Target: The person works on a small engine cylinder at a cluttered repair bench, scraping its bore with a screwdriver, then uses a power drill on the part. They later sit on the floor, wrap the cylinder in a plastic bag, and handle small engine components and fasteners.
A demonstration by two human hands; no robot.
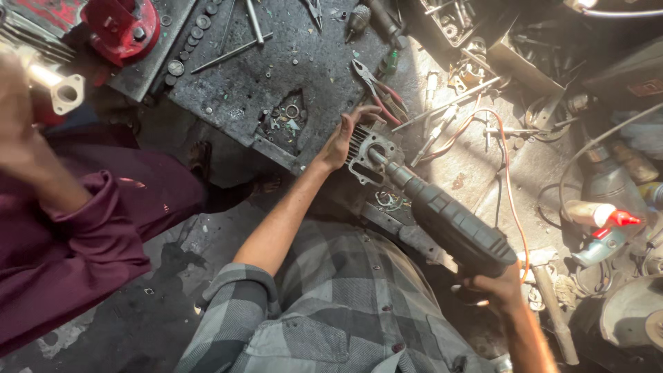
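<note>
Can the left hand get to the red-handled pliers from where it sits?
Probably yes: the left hand steadies the finned metal part, and the red-handled pliers lie just beyond its fingertips with nothing between; it would have to release the part.
</note>
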